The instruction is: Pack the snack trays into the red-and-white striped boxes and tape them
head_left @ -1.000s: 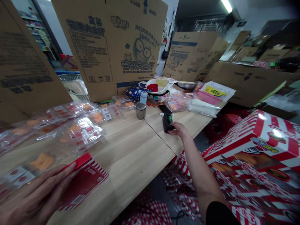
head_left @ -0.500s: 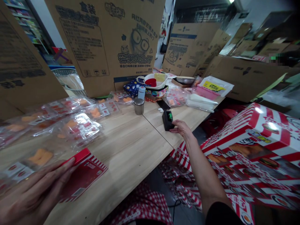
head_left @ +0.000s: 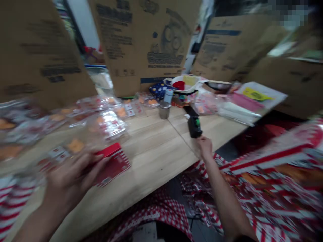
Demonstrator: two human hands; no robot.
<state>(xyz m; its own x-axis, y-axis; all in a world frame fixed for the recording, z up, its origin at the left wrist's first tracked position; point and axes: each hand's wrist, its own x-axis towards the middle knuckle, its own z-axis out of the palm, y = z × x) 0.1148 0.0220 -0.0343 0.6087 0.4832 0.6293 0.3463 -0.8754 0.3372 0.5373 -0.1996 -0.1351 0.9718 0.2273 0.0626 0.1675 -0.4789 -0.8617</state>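
The view is smeared by motion. My left hand [head_left: 70,179] lies on a flat red-and-white striped box [head_left: 112,164] near the front of the wooden table [head_left: 151,151], fingers spread over its left part. My right hand [head_left: 205,148] reaches out to the table's right edge, just below a small black device with a green button [head_left: 194,126]. The fingers of that hand are blurred, and whether they touch the device is unclear.
Clear packets with orange pieces [head_left: 108,124] crowd the table's left. A metal cup [head_left: 164,110], a white bowl [head_left: 185,85] and plastic bags [head_left: 242,104] stand further back. Tall cardboard cartons [head_left: 148,40] wall the far side. Red-and-white striped boxes [head_left: 272,174] pile up at right.
The camera has swung left and down, blurring everything. My left hand stays on the striped box. My right hand has slipped back slightly from the black device.
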